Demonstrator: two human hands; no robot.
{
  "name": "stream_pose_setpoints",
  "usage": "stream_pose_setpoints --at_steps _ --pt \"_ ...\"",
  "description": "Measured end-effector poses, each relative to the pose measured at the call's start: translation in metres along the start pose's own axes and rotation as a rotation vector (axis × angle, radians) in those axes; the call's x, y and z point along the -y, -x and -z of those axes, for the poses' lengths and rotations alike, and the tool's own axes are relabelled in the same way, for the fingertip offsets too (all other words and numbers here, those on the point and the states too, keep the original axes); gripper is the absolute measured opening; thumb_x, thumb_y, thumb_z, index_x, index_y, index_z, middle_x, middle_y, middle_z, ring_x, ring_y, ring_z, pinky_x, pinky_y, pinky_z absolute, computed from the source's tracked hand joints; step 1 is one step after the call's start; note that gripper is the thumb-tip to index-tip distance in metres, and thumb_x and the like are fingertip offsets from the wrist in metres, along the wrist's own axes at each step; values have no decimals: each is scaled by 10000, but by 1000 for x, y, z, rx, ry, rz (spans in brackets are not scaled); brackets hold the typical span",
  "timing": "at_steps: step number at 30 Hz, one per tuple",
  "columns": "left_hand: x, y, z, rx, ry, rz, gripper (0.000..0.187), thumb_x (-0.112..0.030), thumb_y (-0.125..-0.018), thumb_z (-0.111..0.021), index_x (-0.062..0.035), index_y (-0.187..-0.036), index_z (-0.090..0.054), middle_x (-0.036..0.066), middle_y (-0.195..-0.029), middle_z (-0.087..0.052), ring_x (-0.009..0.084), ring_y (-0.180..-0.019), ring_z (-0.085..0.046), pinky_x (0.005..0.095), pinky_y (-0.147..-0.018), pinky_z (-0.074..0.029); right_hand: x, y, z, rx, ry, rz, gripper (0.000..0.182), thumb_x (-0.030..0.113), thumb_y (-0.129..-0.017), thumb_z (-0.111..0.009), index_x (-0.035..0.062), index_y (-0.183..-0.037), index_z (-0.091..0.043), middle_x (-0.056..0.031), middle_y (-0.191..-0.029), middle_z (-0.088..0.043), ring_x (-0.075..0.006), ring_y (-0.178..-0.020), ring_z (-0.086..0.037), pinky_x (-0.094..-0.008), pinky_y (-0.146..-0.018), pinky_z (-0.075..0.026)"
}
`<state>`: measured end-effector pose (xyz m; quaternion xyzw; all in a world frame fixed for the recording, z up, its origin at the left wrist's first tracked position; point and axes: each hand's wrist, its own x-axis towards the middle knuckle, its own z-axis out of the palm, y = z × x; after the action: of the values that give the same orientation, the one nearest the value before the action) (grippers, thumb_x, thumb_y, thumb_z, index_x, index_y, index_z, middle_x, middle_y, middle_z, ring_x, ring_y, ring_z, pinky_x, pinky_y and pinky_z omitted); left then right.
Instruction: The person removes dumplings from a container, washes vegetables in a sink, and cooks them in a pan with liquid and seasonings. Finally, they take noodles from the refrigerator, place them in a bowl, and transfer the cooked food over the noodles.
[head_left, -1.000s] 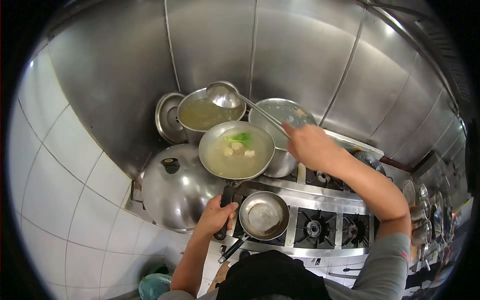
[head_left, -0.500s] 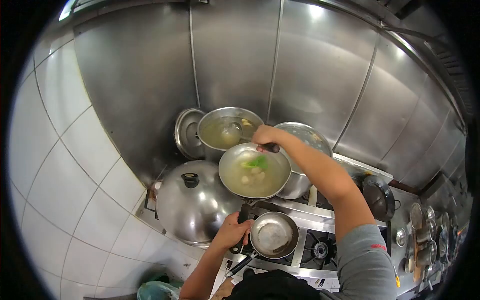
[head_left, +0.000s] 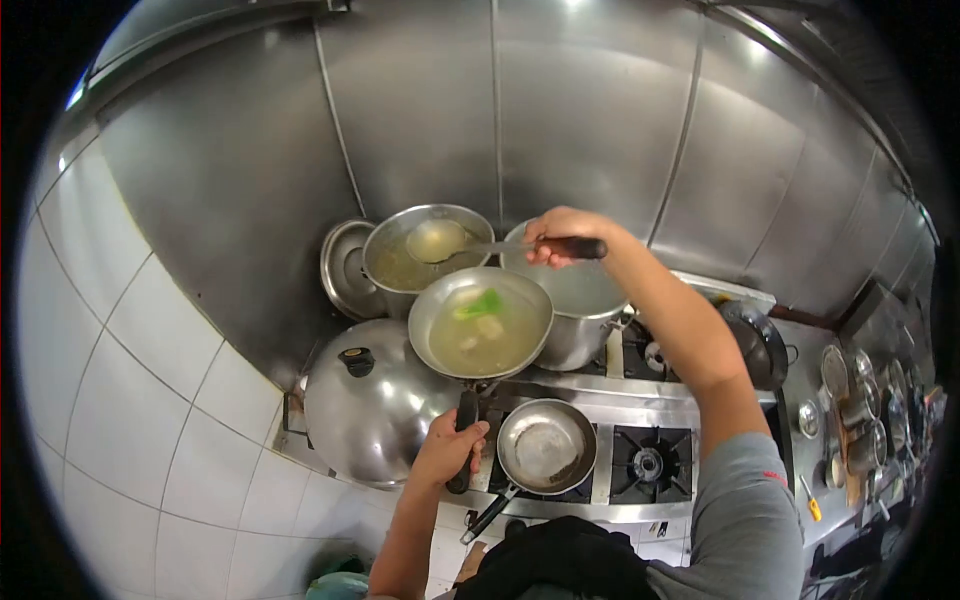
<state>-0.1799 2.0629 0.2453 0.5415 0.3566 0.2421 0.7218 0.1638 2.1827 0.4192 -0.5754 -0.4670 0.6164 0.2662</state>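
My left hand (head_left: 450, 450) is closed around the black handle of a frying pan (head_left: 482, 345), which is held up in front of the back pots. Inside it are pale broth, a green leafy vegetable (head_left: 481, 305) and light chunks. My right hand (head_left: 562, 237) grips a ladle (head_left: 437, 243) near its dark handle end. The ladle's bowl is full of cloudy broth and hangs over the left stock pot (head_left: 378, 275). Behind my right hand and forearm stands a second tall pot (head_left: 580, 340), holding cloudy liquid.
A large domed lid (head_left: 380, 420) with a black knob sits at the left. A smaller empty pan (head_left: 545, 450) rests on the front burner, beside a bare burner (head_left: 648, 464). A dark wok (head_left: 752, 345) and several utensils stand at the right. A pot lid (head_left: 345, 270) leans on the steel wall.
My right hand has raised the ladle out of the left pot with broth in its bowl. The frying pan in my left hand has shifted slightly, and the view has turned a little.
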Motion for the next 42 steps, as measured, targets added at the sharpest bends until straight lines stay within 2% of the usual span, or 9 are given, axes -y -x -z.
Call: stream_pose_setpoints --at_steps 6,13,20,24,27,31,32,38,42 --pt "-20 13 -17 -70 -17 89 135 -86 -914 -619 -15 -922 -505 42 -644 -537 136 -406 -490 294 -388 -416 -14 100 0 -124 -116 51 181 178 -977 -544 1 -981 -511 -81 -785 -582 -68 -496 -462 -229 -375 -383" --pt "-25 39 -41 -63 -113 50 107 -66 -902 -602 -10 -910 -511 38 -628 -525 124 -386 -473 278 -360 -399 -57 227 -40 -271 -46 97 433 115 -910 -547 -118 -1270 -488 -77 -717 -569 -84 -471 -456 -236 -363 -351" --pt "-20 89 -104 -79 -176 120 104 -68 -906 -598 -15 -930 -511 34 -622 -509 123 -380 -464 276 -356 -397 -154 330 -82 -372 103 43 425 170 -919 -555 -65 -1273 -548 -74 -726 -616 -116 -505 -560 -271 -432 -466" --pt "11 114 -150 -37 -172 126 102 -72 -910 -586 -38 -896 -491 26 -621 -506 120 -372 -457 268 -353 -388 -239 389 -124 -520 382 152 450 119 -897 -603 -37 -1312 -522 -121 -765 -649 -185 -508 -605 -313 -509 -502" --pt "51 127 -192 61 -89 120 95 -55 -913 -563 -51 -893 -470 15 -616 -482 110 -367 -442 260 -347 -378 -331 425 -144 -772 841 375 489 96 -826 -653 3 -1290 -528 -213 -852 -652 -404 -724 -637 -444 -649 -531" --pt "117 132 -255 177 -71 127 87 -33 -920 -536 -57 -925 -453 11 -626 -470 104 -371 -438 253 -345 -377 -426 484 -176 -963 846 275 535 117 -829 -650 87 -1337 -486 -142 -921 -557 -366 -664 -610 -448 -597 -523" --pt "133 133 -268 194 -40 121 87 -25 -922 -530 -56 -935 -450 14 -631 -473 104 -376 -440 254 -345 -377 -446 499 -183 -971 849 228 538 92 -826 -626 38 -1337 -468 -157 -889 -545 -353 -684 -614 -448 -603 -525" --pt "250 129 -364 342 -137 130 80 -22 -922 -524 -56 -947 -456 11 -632 -473 106 -398 -447 262 -355 -380 -584 589 -227 -1164 582 92 525 70 -826 -628 86 -1334 -498 -153 -911 -535 -351 -698 -621 -450 -614 -519" --pt "304 118 -424 409 -130 192 82 -8 -918 -519 -41 -945 -449 20 -620 -474 115 -386 -445 270 -352 -391 -630 650 -211 -1352 395 -205 493 56 -826 -651 113 -1299 -526 -149 -963 -555 -358 -819 -648 -446 -692 -527"
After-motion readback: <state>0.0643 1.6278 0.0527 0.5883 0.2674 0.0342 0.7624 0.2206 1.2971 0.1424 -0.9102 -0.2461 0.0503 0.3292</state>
